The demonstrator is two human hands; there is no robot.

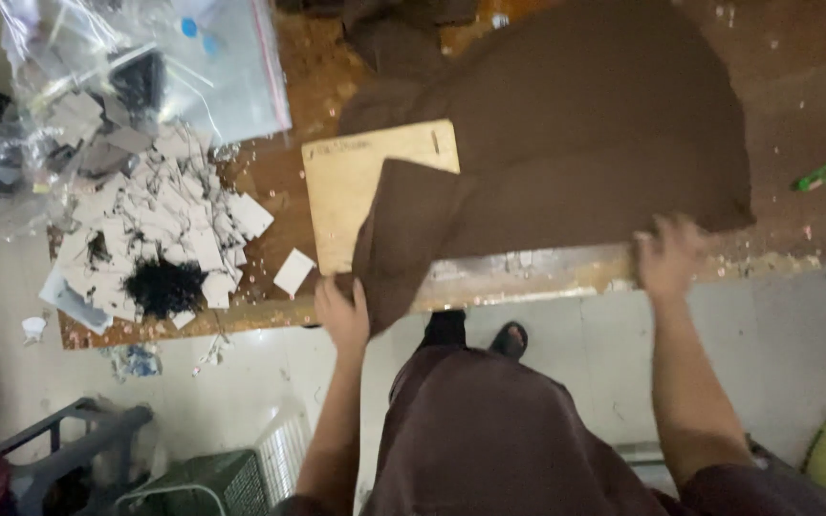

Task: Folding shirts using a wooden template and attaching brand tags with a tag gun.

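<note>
A big brown cloth (585, 134) lies spread over the worktop (795, 115). One corner of it is folded over a flat wooden board (356, 182). The board sits near the front edge of the worktop, partly under the cloth.

The left hand (341, 311) is at the front edge. Its fingers (336, 287) are closed on the folded corner of the cloth. The right hand (666, 253) is at the other bottom corner of the cloth. Its fingers (662, 229) are curled and touch the cloth edge there; I cannot tell if they pinch it.

To the left is a heap of small white tags (160, 229) with black threads (163, 285). Behind them lies a clear plastic bag (222, 67). A small green thing (819, 177) lies far right.
</note>
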